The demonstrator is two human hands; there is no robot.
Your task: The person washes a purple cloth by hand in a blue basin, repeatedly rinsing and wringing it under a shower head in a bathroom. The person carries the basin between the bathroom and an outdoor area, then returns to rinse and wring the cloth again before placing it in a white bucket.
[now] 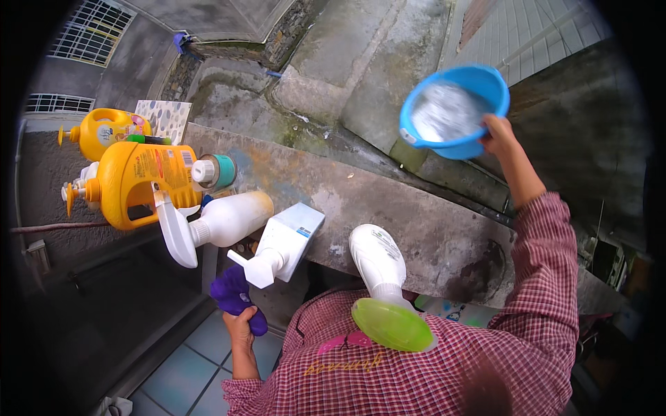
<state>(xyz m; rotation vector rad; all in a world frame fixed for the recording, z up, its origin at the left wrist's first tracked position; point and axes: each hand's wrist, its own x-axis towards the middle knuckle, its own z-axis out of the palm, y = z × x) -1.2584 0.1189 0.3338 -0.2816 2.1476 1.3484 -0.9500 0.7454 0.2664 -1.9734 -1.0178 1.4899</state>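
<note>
Out past the ledge, at the upper right, my right hand [498, 135] grips the rim of a blue plastic basin [495, 84]. The basin is tilted, and whitish water [444, 114] inside it is blurred by motion. Low at the left, my left hand [239, 327] is closed around a purple item [236, 291], soft-looking and bulky, whose kind I cannot make out. Just above it stands a white square pump bottle [295, 232]. A white bottle [377, 253] with a wide green cap [393, 324] stands on the ledge close to my chest.
The concrete ledge [430, 229] runs across in front of me, its far edge dropping to a lower yard [326, 69]. Crowding its left end are a white spray bottle [236, 216], two yellow pump jugs [149, 177], a teal-banded can [223, 170] and a pebble-patterned tile [166, 118].
</note>
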